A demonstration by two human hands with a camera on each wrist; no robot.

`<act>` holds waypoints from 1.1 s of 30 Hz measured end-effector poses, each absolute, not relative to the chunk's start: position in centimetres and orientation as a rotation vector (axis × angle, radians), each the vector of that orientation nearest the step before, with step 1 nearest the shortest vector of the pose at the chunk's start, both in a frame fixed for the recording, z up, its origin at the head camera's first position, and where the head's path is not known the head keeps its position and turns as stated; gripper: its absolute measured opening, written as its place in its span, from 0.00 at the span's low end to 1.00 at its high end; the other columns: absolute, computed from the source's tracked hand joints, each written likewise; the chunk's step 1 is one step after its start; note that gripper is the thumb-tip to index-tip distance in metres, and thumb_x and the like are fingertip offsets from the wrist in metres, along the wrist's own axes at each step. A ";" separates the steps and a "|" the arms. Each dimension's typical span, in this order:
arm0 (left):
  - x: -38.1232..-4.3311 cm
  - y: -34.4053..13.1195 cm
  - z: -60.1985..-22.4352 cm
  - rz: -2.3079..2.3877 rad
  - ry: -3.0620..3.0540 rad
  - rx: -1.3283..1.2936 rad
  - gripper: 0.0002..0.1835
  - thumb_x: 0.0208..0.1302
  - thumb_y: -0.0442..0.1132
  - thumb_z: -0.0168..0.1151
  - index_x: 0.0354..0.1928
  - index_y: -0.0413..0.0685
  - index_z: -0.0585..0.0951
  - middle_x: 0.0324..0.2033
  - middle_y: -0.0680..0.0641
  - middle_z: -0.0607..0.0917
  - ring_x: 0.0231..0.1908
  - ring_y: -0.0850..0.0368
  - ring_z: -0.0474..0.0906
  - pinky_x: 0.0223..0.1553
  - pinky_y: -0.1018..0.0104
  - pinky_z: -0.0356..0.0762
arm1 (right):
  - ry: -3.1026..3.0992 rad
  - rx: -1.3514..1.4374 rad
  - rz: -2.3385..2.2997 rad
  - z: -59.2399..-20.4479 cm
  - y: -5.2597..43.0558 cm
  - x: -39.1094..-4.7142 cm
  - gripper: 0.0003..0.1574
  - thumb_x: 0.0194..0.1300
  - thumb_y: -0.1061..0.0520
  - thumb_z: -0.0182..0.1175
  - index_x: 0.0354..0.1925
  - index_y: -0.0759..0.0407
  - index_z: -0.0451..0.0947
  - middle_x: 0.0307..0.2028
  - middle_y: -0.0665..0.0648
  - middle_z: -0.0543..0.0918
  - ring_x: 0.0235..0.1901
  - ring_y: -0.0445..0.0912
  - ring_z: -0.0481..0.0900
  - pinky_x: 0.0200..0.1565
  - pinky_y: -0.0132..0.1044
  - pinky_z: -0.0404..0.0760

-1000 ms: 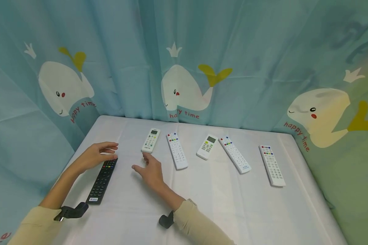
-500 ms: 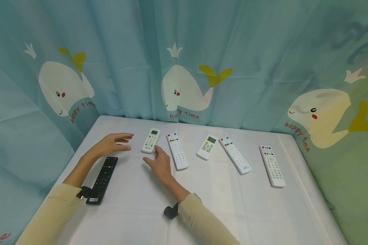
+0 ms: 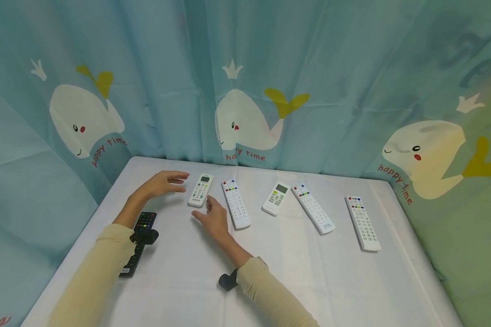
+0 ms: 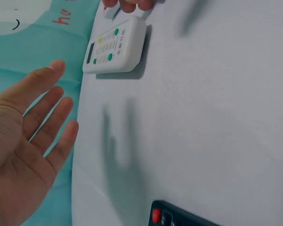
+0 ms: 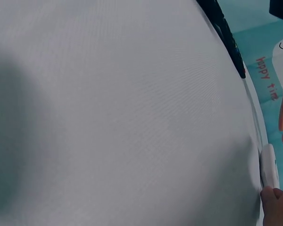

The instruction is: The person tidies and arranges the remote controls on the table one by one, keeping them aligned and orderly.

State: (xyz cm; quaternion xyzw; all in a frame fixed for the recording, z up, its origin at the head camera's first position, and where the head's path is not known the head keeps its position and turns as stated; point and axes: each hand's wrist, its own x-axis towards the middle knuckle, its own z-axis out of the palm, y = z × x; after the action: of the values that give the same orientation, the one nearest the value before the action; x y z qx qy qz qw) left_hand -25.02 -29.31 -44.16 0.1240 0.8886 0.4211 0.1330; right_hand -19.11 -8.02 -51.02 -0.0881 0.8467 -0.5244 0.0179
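My left hand hovers just left of a short white air-conditioner remote with a small screen. In the left wrist view its fingers are spread and hold nothing. My right hand is low over the table, thumb and forefinger apart, with fingertips right at the near end of that remote. The right wrist view shows the fingertips by the remote's end. A long black remote lies under the left forearm, its middle hidden by the sleeve and the wrist camera.
To the right, several white remotes lie apart: a long one, a short one with a screen, another long one and one near the right side. A whale-print curtain borders the white table.
My left hand has moved right and farther back, from above the black remote to beside the short white one. My right hand has shifted slightly right, then stayed. The remotes lie as before.
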 end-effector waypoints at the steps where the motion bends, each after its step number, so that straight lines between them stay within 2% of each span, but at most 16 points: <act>1: -25.3 -29.3 -44.3 1.218 2.575 0.351 0.31 0.68 0.36 0.65 0.69 0.32 0.68 0.66 0.31 0.70 0.64 0.34 0.68 0.63 0.40 0.64 | 2.622 -0.269 -1.629 -51.1 -8.1 -19.1 0.43 0.60 0.55 0.73 0.66 0.71 0.69 0.55 0.65 0.81 0.53 0.51 0.80 0.52 0.37 0.79; 9: -27.3 -29.0 -45.4 1.218 2.521 0.276 0.29 0.69 0.32 0.63 0.69 0.31 0.69 0.67 0.32 0.69 0.64 0.33 0.68 0.63 0.41 0.65 | 2.573 -0.245 -1.623 -51.4 -8.2 -19.5 0.41 0.60 0.56 0.73 0.67 0.68 0.69 0.54 0.61 0.81 0.51 0.47 0.80 0.51 0.34 0.79; 15: -28.4 -28.9 -45.8 1.209 2.526 0.327 0.27 0.68 0.31 0.63 0.67 0.30 0.70 0.66 0.32 0.71 0.63 0.33 0.70 0.63 0.42 0.66 | 2.578 -0.248 -1.621 -51.8 -8.2 -19.9 0.41 0.60 0.56 0.73 0.66 0.69 0.70 0.40 0.53 0.79 0.40 0.42 0.74 0.41 0.31 0.75; 19: -29.0 -28.7 -46.2 1.183 2.531 0.345 0.28 0.68 0.31 0.63 0.68 0.31 0.70 0.66 0.32 0.71 0.62 0.34 0.71 0.63 0.42 0.65 | 2.590 -0.257 -1.634 -52.0 -8.3 -20.2 0.41 0.60 0.57 0.73 0.66 0.70 0.70 0.36 0.51 0.76 0.37 0.41 0.72 0.38 0.30 0.72; 27: -30.6 -27.6 -46.2 1.127 2.503 0.350 0.29 0.68 0.30 0.62 0.69 0.32 0.69 0.67 0.33 0.69 0.63 0.35 0.70 0.64 0.43 0.64 | 2.650 -0.249 -1.584 -52.5 -8.6 -21.2 0.42 0.58 0.55 0.75 0.65 0.69 0.71 0.31 0.49 0.72 0.32 0.37 0.68 0.33 0.30 0.69; 33: -31.6 -27.2 -46.3 1.081 2.485 0.335 0.30 0.68 0.29 0.62 0.71 0.33 0.67 0.69 0.34 0.67 0.65 0.36 0.69 0.64 0.44 0.64 | 2.677 -0.292 -1.541 -52.5 -8.7 -21.8 0.45 0.56 0.57 0.75 0.67 0.71 0.68 0.31 0.50 0.72 0.31 0.37 0.67 0.33 0.28 0.68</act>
State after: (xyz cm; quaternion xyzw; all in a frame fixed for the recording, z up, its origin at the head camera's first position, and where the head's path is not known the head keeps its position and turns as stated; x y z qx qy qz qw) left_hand -31.62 -27.21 -46.26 0.1200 0.8909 0.3875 0.2041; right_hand -21.76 -8.74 -52.48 -0.0941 0.8627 -0.4965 0.0197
